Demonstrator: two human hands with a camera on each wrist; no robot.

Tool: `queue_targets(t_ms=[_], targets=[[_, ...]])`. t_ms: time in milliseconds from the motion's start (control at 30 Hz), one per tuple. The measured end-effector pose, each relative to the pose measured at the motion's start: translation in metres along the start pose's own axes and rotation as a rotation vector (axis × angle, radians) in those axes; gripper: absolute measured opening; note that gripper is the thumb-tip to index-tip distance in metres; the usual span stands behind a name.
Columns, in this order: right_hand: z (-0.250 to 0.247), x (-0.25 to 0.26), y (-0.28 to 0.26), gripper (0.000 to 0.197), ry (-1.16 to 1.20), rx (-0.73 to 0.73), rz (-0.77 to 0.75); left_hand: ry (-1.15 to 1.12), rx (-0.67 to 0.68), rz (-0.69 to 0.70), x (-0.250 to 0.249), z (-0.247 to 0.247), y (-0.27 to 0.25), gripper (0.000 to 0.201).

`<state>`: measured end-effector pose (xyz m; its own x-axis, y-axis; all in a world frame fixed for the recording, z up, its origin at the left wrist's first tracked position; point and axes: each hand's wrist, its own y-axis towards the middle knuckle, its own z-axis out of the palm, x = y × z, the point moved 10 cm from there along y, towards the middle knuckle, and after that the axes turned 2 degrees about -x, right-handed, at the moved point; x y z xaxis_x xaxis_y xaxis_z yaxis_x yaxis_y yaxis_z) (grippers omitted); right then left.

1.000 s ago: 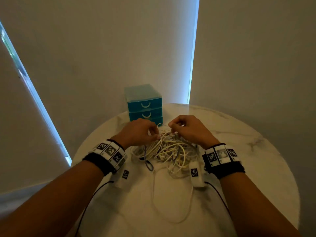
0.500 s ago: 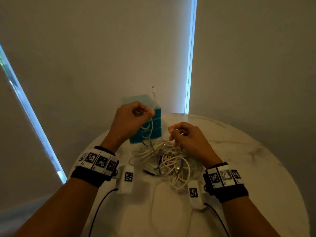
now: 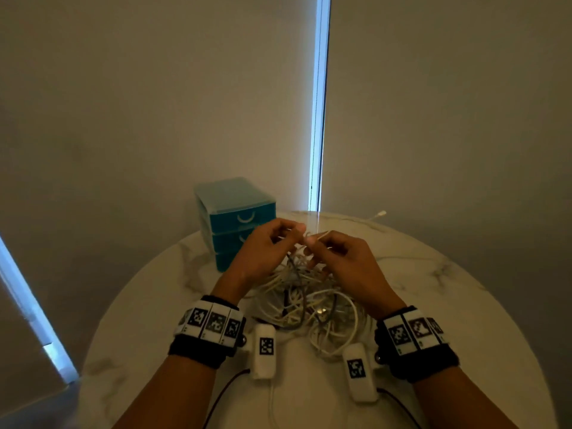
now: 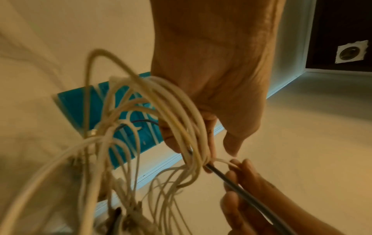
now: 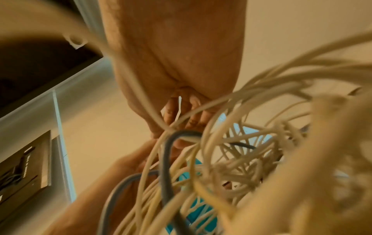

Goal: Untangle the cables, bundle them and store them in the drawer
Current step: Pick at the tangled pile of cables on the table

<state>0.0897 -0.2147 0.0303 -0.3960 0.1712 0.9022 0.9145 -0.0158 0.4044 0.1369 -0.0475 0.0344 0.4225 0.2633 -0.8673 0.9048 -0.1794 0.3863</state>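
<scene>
The cable tangle [image 3: 305,300] lies on the round marble worktop [image 3: 448,305], between the two forearms and just in front of the teal drawer unit [image 3: 238,218]. The tangle has no single long axis: its loops run in all directions, with the upper strands drawn up toward the hands. It consists mostly of white cables, with at least one grey cable [image 4: 237,182] threaded through.

Left hand [image 3: 263,252]: raised above the far edge of the tangle. In the left wrist view its fingers are curled round several white loops [image 4: 181,120], which arch over them and hang down. Grip clamped on the cables.

Right hand [image 3: 343,258]: raised beside the left hand, fingertips nearly meeting. Thumb and forefinger pinch a white strand [image 3: 318,235] whose short free part points up and away, toward the left hand.

One separate white cable end [image 3: 379,214] lies on the far side of the worktop, its plug pointing right and away from the tangle.

Change from 0.5 s earlier: the left hand was then held higher, with one cable end standing upright above it; it is now lowered to the level of the right hand. That upright end no longer shows above the hand. The drawers of the unit remain closed.
</scene>
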Motion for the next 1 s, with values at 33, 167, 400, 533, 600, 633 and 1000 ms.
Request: queue_targets(t_ms=[33,167,400,533,600,633,1000], targets=[[-0.007,-0.001,-0.001,0.021,0.026,-0.026,0.01,0.022,0.033,-0.006,0.005,0.005,-0.004,0.028],[-0.037,-0.001,0.0,0.024,0.142,-0.159,0.038,0.077,0.072,0.048,-0.004,0.01,-0.015,0.023],[-0.029,0.0,-0.006,0.027,0.305,-0.188,0.073,0.13,-0.054,0.196,-0.02,-0.002,-0.027,0.016],[0.007,-0.004,-0.011,0.032,0.18,0.048,0.124,0.006,-0.317,0.207,-0.014,-0.041,-0.027,0.013],[0.019,-0.003,-0.012,0.043,0.069,0.126,0.081,-0.025,-0.368,0.181,-0.009,-0.052,-0.028,0.014],[0.021,-0.002,-0.01,0.045,0.017,0.13,0.051,-0.047,-0.377,0.168,-0.007,-0.055,-0.028,0.015],[-0.043,-0.01,0.0,0.029,-0.135,-0.225,-0.045,-0.452,-0.751,0.107,0.005,-0.111,-0.039,0.01]])
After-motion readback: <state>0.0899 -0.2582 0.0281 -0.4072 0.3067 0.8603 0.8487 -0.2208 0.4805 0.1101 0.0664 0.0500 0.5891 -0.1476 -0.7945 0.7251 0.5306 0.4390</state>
